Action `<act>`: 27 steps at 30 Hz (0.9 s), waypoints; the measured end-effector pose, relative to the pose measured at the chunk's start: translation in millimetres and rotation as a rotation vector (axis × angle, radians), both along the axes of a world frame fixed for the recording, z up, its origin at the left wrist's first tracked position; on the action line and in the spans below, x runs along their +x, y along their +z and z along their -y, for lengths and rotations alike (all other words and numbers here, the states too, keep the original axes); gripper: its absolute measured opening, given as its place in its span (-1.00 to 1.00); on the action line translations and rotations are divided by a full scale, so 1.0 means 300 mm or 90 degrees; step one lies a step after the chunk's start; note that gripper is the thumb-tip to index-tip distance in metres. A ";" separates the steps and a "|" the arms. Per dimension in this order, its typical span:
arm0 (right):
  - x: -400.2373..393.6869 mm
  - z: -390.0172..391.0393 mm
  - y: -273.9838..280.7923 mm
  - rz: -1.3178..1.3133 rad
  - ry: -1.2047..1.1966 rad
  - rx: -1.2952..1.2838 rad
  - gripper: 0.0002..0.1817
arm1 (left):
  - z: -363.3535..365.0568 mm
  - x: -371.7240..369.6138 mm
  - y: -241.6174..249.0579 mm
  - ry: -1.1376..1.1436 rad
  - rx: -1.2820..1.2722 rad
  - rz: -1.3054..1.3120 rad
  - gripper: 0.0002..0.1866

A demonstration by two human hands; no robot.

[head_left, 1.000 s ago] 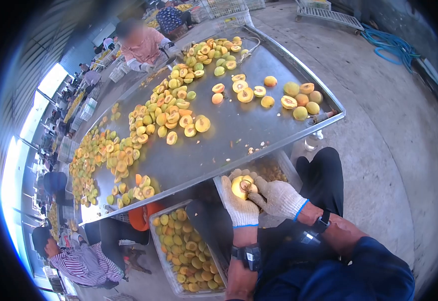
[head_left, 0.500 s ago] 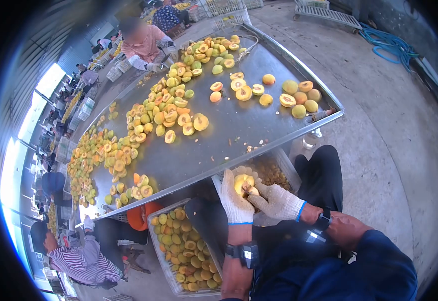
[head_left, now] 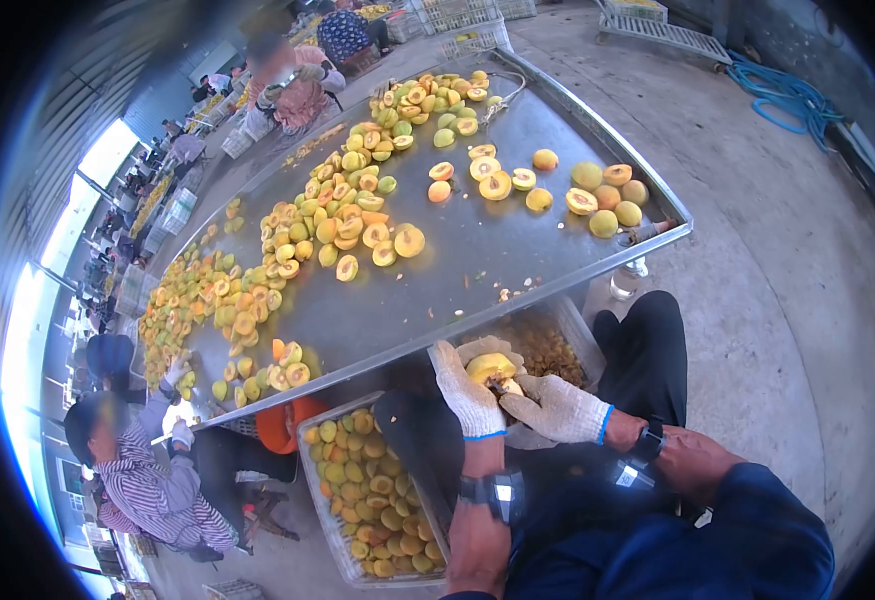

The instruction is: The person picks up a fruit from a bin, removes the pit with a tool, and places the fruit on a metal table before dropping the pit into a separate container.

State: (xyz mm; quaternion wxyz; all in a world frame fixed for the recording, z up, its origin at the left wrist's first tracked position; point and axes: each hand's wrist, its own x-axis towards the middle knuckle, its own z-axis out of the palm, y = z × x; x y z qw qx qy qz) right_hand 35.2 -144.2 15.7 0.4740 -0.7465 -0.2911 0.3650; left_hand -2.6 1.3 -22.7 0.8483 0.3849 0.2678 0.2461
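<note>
In my gloved left hand [head_left: 469, 395] sits a cut yellow peach [head_left: 489, 366], its flesh facing up, with the fingers curled round it. My gloved right hand [head_left: 562, 408] is closed against the near side of the fruit, thumb and fingers together. Something small and dark shows between the right fingertips and the peach, too small to make out. Both hands are over a pale bin [head_left: 585, 345] with brown bits in it, just in front of the metal table [head_left: 517, 250]. Many halved peaches [head_left: 409, 240] lie on that table.
A crate [head_left: 328, 520] full of peaches stands on the floor left of my legs. Several whole and halved peaches [head_left: 604, 223] lie near the table's right corner. One co-worker [head_left: 157, 480] sits at the left, another [head_left: 292, 90] across the table. A blue hose [head_left: 787, 100] lies at the far right.
The peach has turned in my left hand, and its opening now faces my right fingers. Across the table the co-worker's hands have risen from the fruit. The left co-worker has leaned toward the table.
</note>
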 end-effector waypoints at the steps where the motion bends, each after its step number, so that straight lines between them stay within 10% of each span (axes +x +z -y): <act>1: -0.001 -0.005 -0.005 0.001 0.000 0.000 -0.49 | 0.000 0.003 -0.006 0.000 0.000 0.001 -0.22; 27: -0.006 0.014 -0.030 -0.031 0.024 0.040 -0.51 | 0.066 -0.029 0.087 0.086 0.305 -0.015 -0.12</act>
